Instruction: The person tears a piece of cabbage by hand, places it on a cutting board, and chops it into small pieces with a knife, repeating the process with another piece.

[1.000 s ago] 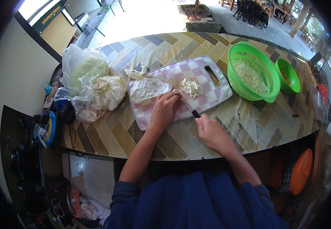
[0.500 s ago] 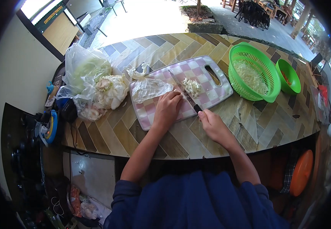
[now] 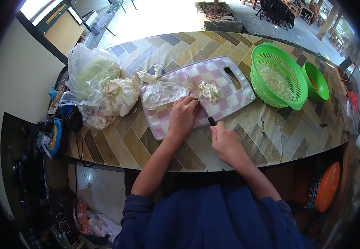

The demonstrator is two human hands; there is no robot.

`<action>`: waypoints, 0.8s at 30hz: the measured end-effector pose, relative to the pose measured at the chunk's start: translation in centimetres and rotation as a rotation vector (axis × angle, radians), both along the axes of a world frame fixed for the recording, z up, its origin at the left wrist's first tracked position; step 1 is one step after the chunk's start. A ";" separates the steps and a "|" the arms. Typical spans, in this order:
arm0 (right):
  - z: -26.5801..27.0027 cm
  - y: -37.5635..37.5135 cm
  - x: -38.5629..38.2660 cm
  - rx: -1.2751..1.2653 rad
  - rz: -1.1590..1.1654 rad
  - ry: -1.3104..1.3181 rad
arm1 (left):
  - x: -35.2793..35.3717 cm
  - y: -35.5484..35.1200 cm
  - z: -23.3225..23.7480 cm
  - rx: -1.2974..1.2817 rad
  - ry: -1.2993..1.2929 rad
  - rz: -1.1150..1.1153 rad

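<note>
My right hand (image 3: 228, 145) is closed round the handle of a knife (image 3: 212, 121), whose thin blade reaches away across the cutting board (image 3: 159, 128). Beside the blade, the bent fingers of my left hand (image 3: 183, 115) press on cabbage, mostly hidden under the fingertips. A flat, pale cabbage leaf (image 3: 161, 95) lies on the pink-and-white checked board just left of those fingers. Right of the blade sits a small heap of shredded cabbage (image 3: 209, 91). The knife's edge is too thin to make out clearly against the board.
A green colander (image 3: 300, 93) holding shredded cabbage (image 3: 274, 81) stands right of the board, beside a green bowl (image 3: 322, 89) with orange bits. At left are a cabbage head (image 3: 122, 97) and a clear plastic bag (image 3: 80, 62). The tiled table's (image 3: 196, 155) near edge curves before me.
My right hand has drawn the knife back towards me and slightly left. My left hand stays on the cabbage in nearly the same place.
</note>
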State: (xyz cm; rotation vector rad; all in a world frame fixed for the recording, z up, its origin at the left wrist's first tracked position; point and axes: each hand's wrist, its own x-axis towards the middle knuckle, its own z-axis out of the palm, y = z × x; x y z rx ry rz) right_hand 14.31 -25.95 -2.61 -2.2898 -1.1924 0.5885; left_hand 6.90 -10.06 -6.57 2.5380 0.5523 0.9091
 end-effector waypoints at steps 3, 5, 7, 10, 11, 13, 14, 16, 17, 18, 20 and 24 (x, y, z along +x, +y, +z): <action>-0.7 1.3 0.7 0.047 0.000 0.008 | 0.2 -0.1 0.0 -0.012 0.009 0.025; -0.7 2.1 1.7 0.091 -0.004 0.026 | 0.4 -0.1 0.2 -0.041 0.021 0.049; -0.8 2.3 3.1 0.154 0.008 0.126 | 0.6 -0.4 0.2 -0.033 0.012 0.072; -0.5 1.5 3.8 0.198 0.020 0.231 | 0.5 -0.4 0.3 -0.034 -0.004 0.079; -0.3 1.1 3.7 0.203 0.021 0.258 | 0.5 -0.4 0.2 -0.037 -0.009 0.075; 0.4 0.3 3.1 0.172 0.015 0.244 | 0.5 -0.4 0.2 -0.033 -0.019 0.069; 0.7 -0.1 2.8 0.157 0.011 0.238 | 0.4 -0.4 0.2 -0.030 -0.022 0.065; 1.4 -0.6 2.3 0.129 0.011 0.216 | 0.4 -0.4 0.3 -0.032 -0.029 0.059; 1.5 -0.8 2.0 0.116 0.009 0.205 | 0.4 -0.4 0.3 -0.032 -0.032 0.055; 1.5 -1.0 1.9 0.111 0.007 0.194 | 0.4 -0.5 0.2 -0.032 -0.034 0.055; 1.3 -1.1 1.5 0.101 0.004 0.172 | 0.4 -0.4 0.2 -0.030 -0.038 0.056; 1.2 -0.8 0.8 0.070 0.007 0.089 | 0.4 -0.4 0.1 -0.024 -0.036 0.049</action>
